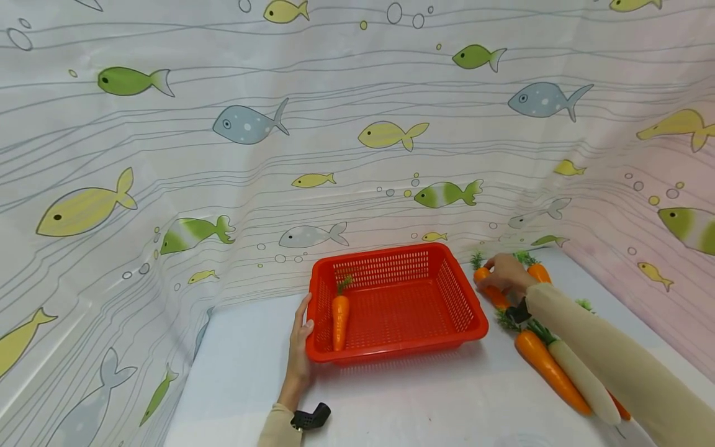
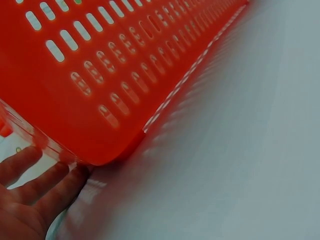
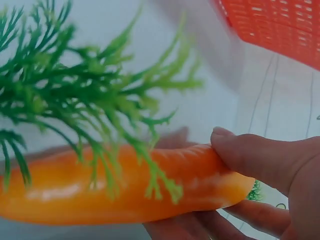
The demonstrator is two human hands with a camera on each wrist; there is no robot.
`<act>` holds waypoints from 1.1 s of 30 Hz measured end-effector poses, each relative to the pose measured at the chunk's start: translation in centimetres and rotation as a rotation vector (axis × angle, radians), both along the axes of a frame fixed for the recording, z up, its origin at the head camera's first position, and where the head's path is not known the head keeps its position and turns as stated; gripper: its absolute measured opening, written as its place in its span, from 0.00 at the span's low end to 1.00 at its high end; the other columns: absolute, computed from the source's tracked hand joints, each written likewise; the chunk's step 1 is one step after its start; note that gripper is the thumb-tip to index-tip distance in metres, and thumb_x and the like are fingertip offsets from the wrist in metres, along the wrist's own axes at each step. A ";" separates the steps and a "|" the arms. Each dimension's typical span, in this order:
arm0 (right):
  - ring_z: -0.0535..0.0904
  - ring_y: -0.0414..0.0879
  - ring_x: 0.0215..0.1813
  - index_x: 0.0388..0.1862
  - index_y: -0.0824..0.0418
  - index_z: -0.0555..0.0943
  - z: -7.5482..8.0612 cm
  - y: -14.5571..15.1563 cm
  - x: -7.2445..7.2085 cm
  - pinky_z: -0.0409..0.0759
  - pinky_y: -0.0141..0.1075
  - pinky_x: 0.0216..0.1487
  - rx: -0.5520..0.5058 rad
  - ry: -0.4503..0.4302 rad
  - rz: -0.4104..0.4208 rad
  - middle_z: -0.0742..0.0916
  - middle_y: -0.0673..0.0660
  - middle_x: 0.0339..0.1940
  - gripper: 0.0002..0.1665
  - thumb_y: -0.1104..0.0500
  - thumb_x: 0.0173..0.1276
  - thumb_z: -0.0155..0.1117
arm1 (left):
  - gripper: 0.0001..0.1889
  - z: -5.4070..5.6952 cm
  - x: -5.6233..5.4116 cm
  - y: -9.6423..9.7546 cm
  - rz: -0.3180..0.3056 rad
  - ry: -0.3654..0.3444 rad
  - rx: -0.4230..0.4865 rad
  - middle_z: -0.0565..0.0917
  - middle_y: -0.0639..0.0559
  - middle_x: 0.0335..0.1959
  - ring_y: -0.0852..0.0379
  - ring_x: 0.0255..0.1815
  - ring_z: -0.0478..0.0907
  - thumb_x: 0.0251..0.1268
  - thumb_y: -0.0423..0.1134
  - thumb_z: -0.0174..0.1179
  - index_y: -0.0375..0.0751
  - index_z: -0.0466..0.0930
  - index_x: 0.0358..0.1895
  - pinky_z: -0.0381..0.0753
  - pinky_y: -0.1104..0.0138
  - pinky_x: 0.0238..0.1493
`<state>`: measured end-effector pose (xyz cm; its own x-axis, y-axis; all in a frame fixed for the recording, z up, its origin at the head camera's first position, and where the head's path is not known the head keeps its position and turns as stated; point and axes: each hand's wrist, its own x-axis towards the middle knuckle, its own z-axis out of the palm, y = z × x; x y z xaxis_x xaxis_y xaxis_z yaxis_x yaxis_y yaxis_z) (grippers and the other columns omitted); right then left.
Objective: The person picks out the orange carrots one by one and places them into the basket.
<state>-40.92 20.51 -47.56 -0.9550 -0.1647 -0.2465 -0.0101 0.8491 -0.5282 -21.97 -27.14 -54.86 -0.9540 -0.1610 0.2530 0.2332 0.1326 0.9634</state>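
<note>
A red plastic basket point(image 1: 399, 352) with slotted walls stands mid-table. One carrot point(image 1: 340, 320) with a green top lies along its left side inside. My left hand point(image 1: 300, 351) rests against the basket's left wall, and its fingers point(image 2: 47, 187) lie nearly straight along the outside in the left wrist view. Right of the basket, my right hand point(image 1: 507, 273) pinches another carrot point(image 3: 125, 192) near its thick end, thumb on one side and fingers underneath. Leafy green fronds point(image 3: 95, 90) cross in front of that carrot in the right wrist view.
Beside the right forearm lie a large carrot point(image 1: 550, 372) and a long white radish point(image 1: 586, 382), with an orange tip point(image 1: 620, 408) partly hidden behind. Another carrot point(image 1: 539, 272) lies beyond the right hand. A fish-patterned sheet point(image 1: 335, 205) surrounds the white table point(image 1: 234, 372).
</note>
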 end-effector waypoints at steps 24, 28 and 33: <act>0.87 0.52 0.46 0.77 0.80 0.63 -0.9 1.9 0.8 0.92 0.46 0.47 -0.330 -0.121 -0.010 0.83 0.74 0.60 0.50 0.48 0.73 0.72 | 0.31 -0.1 0.1 -0.2 -0.007 -0.006 -0.004 0.55 0.61 0.87 0.47 0.84 0.58 0.83 0.50 0.38 0.69 0.53 0.85 0.75 0.68 0.69; 0.88 0.57 0.54 0.79 0.81 0.57 -0.8 2.2 0.8 0.91 0.47 0.52 -0.425 -0.175 -0.009 0.80 0.78 0.67 0.51 0.48 0.77 0.68 | 0.31 -0.1 0.1 -0.2 -0.008 -0.001 -0.003 0.55 0.60 0.87 0.47 0.85 0.58 0.83 0.49 0.37 0.69 0.53 0.86 0.74 0.73 0.68; 0.80 0.66 0.69 0.83 0.81 0.47 -0.6 3.0 0.7 0.90 0.48 0.57 -0.549 -0.248 -0.020 0.69 0.81 0.77 0.54 0.48 0.80 0.63 | 0.31 0.0 0.1 -0.1 -0.013 0.008 0.002 0.55 0.61 0.87 0.48 0.85 0.58 0.83 0.48 0.37 0.67 0.53 0.86 0.73 0.74 0.68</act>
<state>-40.19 23.46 -48.21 -0.8842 -0.3136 -0.3461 0.1825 0.4502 -0.8741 -21.91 -27.28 -54.90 -0.9538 -0.1493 0.2607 0.2429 0.1273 0.9617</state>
